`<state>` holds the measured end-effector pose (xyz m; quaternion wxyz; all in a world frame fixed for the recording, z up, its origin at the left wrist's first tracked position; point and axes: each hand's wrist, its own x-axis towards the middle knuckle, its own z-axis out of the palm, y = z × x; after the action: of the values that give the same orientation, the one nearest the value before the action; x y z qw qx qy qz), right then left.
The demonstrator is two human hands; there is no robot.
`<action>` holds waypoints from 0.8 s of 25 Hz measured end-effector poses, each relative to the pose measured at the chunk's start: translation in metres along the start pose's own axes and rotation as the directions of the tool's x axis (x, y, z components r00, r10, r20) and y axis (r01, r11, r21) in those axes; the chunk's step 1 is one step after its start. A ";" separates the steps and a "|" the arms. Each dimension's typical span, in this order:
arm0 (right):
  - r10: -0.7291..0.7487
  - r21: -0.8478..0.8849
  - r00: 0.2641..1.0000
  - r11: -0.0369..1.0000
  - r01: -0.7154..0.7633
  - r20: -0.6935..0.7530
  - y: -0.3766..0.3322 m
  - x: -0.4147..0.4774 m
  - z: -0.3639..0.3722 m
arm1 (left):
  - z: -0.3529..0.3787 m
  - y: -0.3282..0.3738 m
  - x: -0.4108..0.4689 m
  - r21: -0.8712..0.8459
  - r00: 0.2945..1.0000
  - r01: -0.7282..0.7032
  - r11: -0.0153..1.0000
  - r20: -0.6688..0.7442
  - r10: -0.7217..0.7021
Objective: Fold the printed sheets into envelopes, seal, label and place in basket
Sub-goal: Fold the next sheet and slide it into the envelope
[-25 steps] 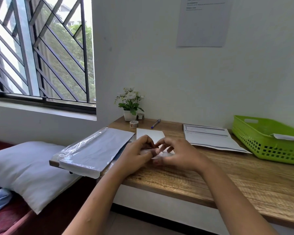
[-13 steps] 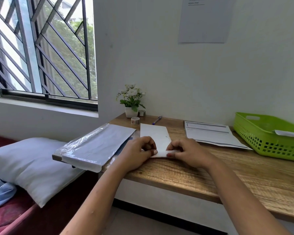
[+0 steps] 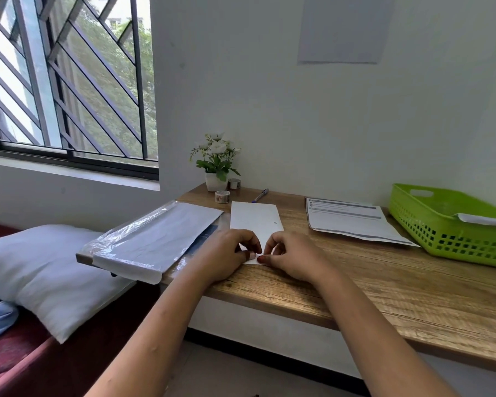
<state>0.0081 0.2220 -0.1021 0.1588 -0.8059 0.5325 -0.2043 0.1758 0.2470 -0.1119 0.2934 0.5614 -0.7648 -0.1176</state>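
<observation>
A white envelope (image 3: 255, 217) lies lengthwise on the wooden desk (image 3: 384, 285), its near end under my fingers. My left hand (image 3: 226, 257) and my right hand (image 3: 291, 259) meet at that near end, fingertips pinching and pressing the flap. A stack of printed sheets (image 3: 352, 222) lies to the right. The green basket (image 3: 447, 233) stands at the far right with a white envelope (image 3: 484, 219) inside. Two tape rolls (image 3: 222, 196) and a pen (image 3: 260, 195) sit near the wall.
A plastic-wrapped pack of envelopes (image 3: 155, 239) overhangs the desk's left end. A small potted plant (image 3: 216, 164) stands at the back corner. A pillow (image 3: 40, 270) lies on the bed at the left, below the barred window. A paper hangs on the wall.
The envelope has been laid out flat, stretching away from me. My hands drew back to its near end and closed in on each other at the flap.
</observation>
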 end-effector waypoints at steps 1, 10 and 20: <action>0.033 0.003 0.999 0.999 -0.033 0.004 0.002 0.000 -0.001 | -0.001 0.000 0.001 0.001 1.000 0.004 1.000 0.021 -0.004; 0.210 0.049 0.978 0.976 -0.210 0.010 0.027 -0.006 -0.026 | -0.002 0.007 -0.010 0.123 0.995 0.079 0.989 0.058 -0.086; 0.277 -0.151 0.935 0.937 -0.314 -0.222 0.009 -0.020 -0.013 | 0.037 0.042 -0.057 0.417 0.993 0.086 0.905 -0.112 -0.042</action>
<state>-0.0128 0.2364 -0.0985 0.0592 -0.7032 0.6776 -0.2067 0.1320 0.3087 -0.1378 0.1994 0.6415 -0.7376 0.0689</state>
